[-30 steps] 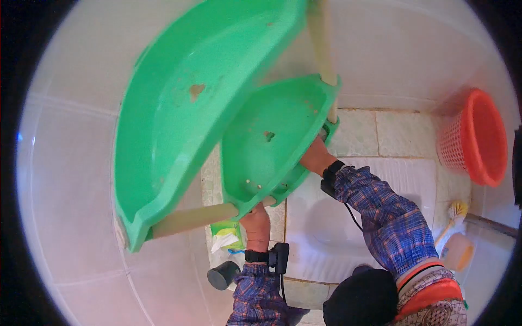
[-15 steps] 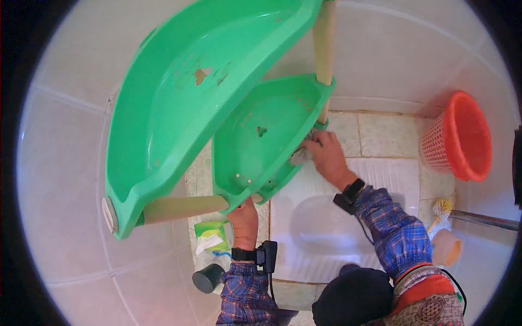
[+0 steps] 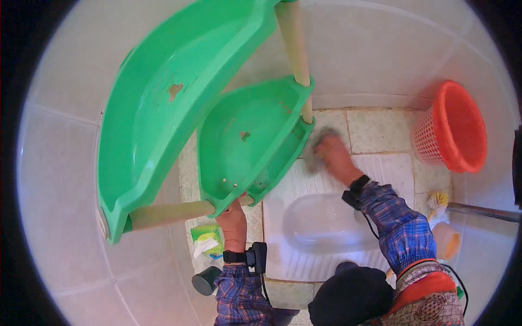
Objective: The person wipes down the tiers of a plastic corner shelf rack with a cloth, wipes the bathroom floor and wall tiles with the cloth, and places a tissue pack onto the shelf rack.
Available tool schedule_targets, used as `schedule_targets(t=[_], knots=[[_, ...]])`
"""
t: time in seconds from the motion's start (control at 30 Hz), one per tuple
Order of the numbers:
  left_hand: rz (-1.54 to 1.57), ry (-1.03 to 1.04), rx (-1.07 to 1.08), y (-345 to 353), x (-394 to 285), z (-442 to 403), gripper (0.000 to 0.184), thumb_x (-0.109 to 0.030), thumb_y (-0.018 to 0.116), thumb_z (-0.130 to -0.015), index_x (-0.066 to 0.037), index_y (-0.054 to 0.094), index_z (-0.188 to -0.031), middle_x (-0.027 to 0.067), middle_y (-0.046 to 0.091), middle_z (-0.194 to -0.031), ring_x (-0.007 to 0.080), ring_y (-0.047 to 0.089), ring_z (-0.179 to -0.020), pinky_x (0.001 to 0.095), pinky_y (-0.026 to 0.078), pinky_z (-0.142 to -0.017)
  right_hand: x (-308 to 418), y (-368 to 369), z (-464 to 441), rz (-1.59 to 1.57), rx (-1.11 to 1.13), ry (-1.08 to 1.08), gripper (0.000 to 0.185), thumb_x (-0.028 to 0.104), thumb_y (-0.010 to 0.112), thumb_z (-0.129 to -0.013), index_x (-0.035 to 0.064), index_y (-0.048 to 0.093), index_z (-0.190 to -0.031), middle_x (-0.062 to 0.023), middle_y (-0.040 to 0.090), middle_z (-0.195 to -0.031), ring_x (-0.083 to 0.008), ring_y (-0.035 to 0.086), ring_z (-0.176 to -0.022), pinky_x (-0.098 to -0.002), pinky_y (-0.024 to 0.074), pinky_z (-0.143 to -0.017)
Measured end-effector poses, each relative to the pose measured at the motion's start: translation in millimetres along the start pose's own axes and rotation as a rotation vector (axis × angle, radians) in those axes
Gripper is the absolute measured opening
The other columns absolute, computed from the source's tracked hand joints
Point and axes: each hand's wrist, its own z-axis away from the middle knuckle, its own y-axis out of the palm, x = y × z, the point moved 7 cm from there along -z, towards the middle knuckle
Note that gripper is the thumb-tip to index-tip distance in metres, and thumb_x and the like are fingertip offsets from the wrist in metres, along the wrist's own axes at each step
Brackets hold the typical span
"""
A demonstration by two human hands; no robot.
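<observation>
A green plastic corner shelf (image 3: 157,117) with several tiers stands at the left, joined by cream posts (image 3: 171,215). Stains and a bare brownish patch mark its trays. My left hand (image 3: 234,225) is closed at the front corner of the lower tiers, by the post; its fingertips are partly hidden under the rim. Just right of the lowest tray, apart from it, my right hand (image 3: 337,157) grips a grey cloth (image 3: 314,155). Motion blurs both the hand and the cloth, over the back edge of the white squat toilet (image 3: 277,228).
An orange-red basket (image 3: 462,127) stands at the right wall. Below it are a yellow-bristled brush (image 3: 437,200), a metal pole (image 3: 484,212) and a peach-coloured container (image 3: 447,242). A green tissue pack (image 3: 205,237) and a dark cup (image 3: 206,281) sit at lower left.
My right hand has moved with the cloth away from the lower tray's edge, toward the floor at the right. The shelf appears slightly farther left in view; my left hand stays at its corner.
</observation>
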Motion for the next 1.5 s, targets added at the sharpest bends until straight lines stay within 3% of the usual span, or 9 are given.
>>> schedule_targets(t=[0.13, 0.17, 0.27, 0.37, 0.67, 0.8, 1.03, 1.23, 1.5], knots=[[0.021, -0.028, 0.014, 0.4, 4.4, 3.4, 0.016, -0.008, 0.05, -0.096, 0.001, 0.063, -0.093, 0.0099, 0.069, -0.08, 0.0204, 0.066, -0.077, 0.0372, 0.054, -0.079, -54.0, -23.0, 18.8, -0.453, -0.353, 0.527, 0.045, -0.002, 0.056, -0.078, 0.0069, 0.059, -0.123, -0.0172, 0.058, -0.117, -0.0362, 0.055, -0.109, -0.0431, 0.044, -0.096], [0.043, -0.043, 0.013, 1.2, 1.5, 1.8, 0.016, -0.008, 0.05, -0.096, 0.001, 0.062, -0.093, 0.01, 0.069, -0.08, 0.0205, 0.066, -0.077, 0.0374, 0.054, -0.078, -56.7, 5.6, 23.5, -0.63, -0.225, 0.728, 0.057, -0.004, 0.05, -0.083, 0.0064, 0.047, -0.139, -0.0197, 0.055, -0.129, -0.0342, 0.053, -0.117, -0.0388, 0.0407, -0.103], [-0.047, 0.018, 0.046, 2.4, -11.4, 1.6, 0.017, -0.009, 0.05, -0.096, 0.001, 0.061, -0.089, 0.01, 0.068, -0.079, 0.0204, 0.066, -0.077, 0.0378, 0.053, -0.078, 10.3, 52.0, 7.6, -1.523, -0.408, 0.987, 0.062, 0.001, 0.047, -0.089, 0.0077, 0.033, -0.149, -0.0091, 0.058, -0.117, -0.0184, 0.055, -0.101, -0.0302, 0.0478, -0.084], [-0.079, 0.018, 0.061, -2.3, -6.9, 1.8, 0.018, -0.011, 0.051, -0.097, 0.001, 0.059, -0.086, 0.0096, 0.066, -0.077, 0.0202, 0.065, -0.075, 0.0382, 0.053, -0.077, 34.0, 92.8, 23.5, -1.395, -0.295, 1.112, 0.066, 0.001, 0.046, -0.089, 0.0062, 0.027, -0.152, -0.0095, 0.059, -0.115, -0.0171, 0.055, -0.098, -0.0288, 0.0475, -0.079], [-0.013, 0.002, 0.049, -1.8, -2.0, 0.4, 0.024, -0.013, 0.05, -0.101, 0.0, 0.058, -0.083, 0.0095, 0.064, -0.074, 0.0206, 0.064, -0.072, 0.0372, 0.053, -0.073, 138.8, 135.8, 56.3, -1.245, 0.012, 0.986, 0.057, 0.003, 0.049, -0.087, 0.0005, 0.039, -0.143, -0.0125, 0.06, -0.111, -0.0182, 0.055, -0.09, -0.0332, 0.0477, -0.072], [-0.001, 0.014, 0.047, 1.5, -8.7, -0.8, 0.023, -0.011, 0.05, -0.1, 0.0, 0.057, -0.081, 0.0095, 0.064, -0.074, 0.0207, 0.063, -0.072, 0.037, 0.054, -0.072, 142.8, 96.4, 38.8, -0.878, 0.749, 0.565, 0.038, 0.003, 0.053, -0.082, 0.001, 0.058, -0.12, -0.0195, 0.063, -0.103, -0.0332, 0.062, -0.094, -0.0403, 0.0503, -0.08], [0.033, -0.011, 0.021, 0.5, -2.9, 1.1, 0.02, -0.008, 0.049, -0.098, 0.0, 0.055, -0.08, 0.0097, 0.062, -0.073, 0.0209, 0.063, -0.072, 0.0367, 0.053, -0.072, 123.8, -15.7, -71.4, -0.505, -0.058, -0.053, 0.028, 0.012, 0.057, -0.082, 0.0037, 0.065, -0.108, -0.0176, 0.062, -0.112, -0.0387, 0.055, -0.107, -0.0503, 0.0466, -0.09], [-0.018, -0.015, 0.005, -1.0, -0.6, 2.3, 0.02, -0.008, 0.049, -0.097, 0.001, 0.06, -0.083, 0.0097, 0.067, -0.076, 0.02, 0.064, -0.074, 0.0366, 0.053, -0.074, 125.6, 95.6, -89.0, -0.047, 0.107, -0.165, 0.026, 0.024, 0.059, -0.085, 0.0101, 0.069, -0.104, -0.0107, 0.063, -0.113, -0.0292, 0.056, -0.106, -0.0464, 0.0478, -0.081], [-0.084, 0.0, 0.021, -8.8, 4.7, 3.5, 0.022, -0.01, 0.05, -0.097, 0.002, 0.063, -0.084, 0.0102, 0.069, -0.077, 0.0195, 0.064, -0.076, 0.0362, 0.053, -0.077, 141.3, 106.0, -90.8, -0.383, 0.529, -0.234, 0.037, 0.023, 0.057, -0.088, 0.0099, 0.062, -0.122, -0.0144, 0.063, -0.121, -0.0344, 0.062, -0.108, -0.0487, 0.0503, -0.089]])
